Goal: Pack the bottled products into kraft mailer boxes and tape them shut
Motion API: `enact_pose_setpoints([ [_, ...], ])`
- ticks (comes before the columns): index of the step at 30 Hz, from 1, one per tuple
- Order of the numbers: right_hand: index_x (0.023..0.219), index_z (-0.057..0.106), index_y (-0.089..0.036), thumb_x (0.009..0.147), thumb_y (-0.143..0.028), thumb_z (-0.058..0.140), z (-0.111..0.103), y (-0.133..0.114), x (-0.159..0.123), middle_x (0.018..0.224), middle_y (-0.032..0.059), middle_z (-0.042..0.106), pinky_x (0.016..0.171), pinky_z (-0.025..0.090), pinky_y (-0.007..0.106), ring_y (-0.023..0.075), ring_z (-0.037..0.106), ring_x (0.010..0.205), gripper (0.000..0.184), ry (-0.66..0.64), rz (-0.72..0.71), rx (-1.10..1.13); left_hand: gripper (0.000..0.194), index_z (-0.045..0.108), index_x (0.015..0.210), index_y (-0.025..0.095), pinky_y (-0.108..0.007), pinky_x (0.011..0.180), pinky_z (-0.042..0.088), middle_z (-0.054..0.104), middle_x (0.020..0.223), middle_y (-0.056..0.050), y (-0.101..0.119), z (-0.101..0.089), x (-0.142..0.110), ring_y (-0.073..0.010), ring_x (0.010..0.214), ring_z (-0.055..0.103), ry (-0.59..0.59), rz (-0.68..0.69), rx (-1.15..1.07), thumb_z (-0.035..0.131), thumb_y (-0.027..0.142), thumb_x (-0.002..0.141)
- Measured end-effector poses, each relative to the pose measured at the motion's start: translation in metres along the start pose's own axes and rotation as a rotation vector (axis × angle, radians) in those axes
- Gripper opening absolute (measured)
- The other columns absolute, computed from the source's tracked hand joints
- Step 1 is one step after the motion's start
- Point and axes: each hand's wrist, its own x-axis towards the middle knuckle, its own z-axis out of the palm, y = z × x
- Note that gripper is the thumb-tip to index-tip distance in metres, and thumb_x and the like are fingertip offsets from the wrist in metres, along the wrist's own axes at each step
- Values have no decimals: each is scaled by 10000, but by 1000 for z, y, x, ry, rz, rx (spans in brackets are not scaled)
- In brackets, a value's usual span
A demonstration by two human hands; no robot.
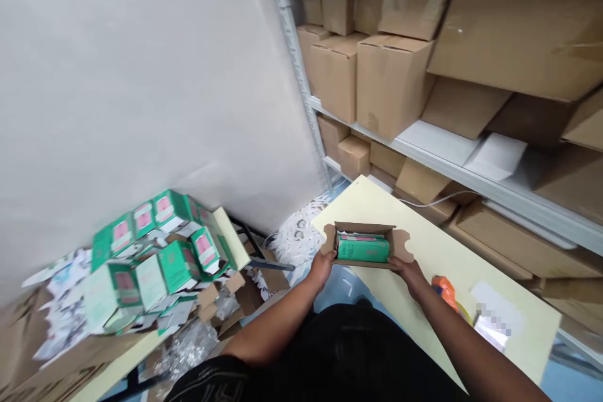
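Observation:
A small open brown cardboard box (393, 240) sits at the near corner of a pale yellow table (452, 251). A green carton with a pink stripe (362, 247) lies inside it. My left hand (321, 266) grips the box's left end with fingers closed on it. My right hand (407, 271) holds the box's right front side, fingers curled against the flap.
A heap of green and pink cartons (155, 251) and white paper lies on another table at the left. An orange tape dispenser (445, 290) sits by my right wrist. Metal shelves (471, 169) packed with brown boxes fill the right. White packets (296, 239) litter the floor.

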Motion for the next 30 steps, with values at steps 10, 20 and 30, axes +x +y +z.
enact_pose_setpoints([
  [10,1056,735,-138,660,-450,794,117,-61,-37,998,115,785,603,633,344,298,757,855,508,-213,-100,-123,488,599,1401,192,-408,1167,418,651,1431,-81,10,-132,-64,-254,1362,564,239,218,32,422,422,1009],
  [20,913,697,-183,641,-398,764,280,-134,-137,783,18,729,546,605,316,217,695,658,353,-464,-157,-157,623,695,1217,156,-382,902,544,733,1194,-137,9,-340,-145,-262,1051,689,350,440,-8,383,654,1009],
  [30,897,647,-214,611,-333,755,424,-124,-238,830,6,748,508,580,264,213,721,690,329,-595,-157,-234,233,741,1044,213,-309,859,521,763,993,-47,0,-615,-199,-221,929,684,991,192,552,585,326,912],
])
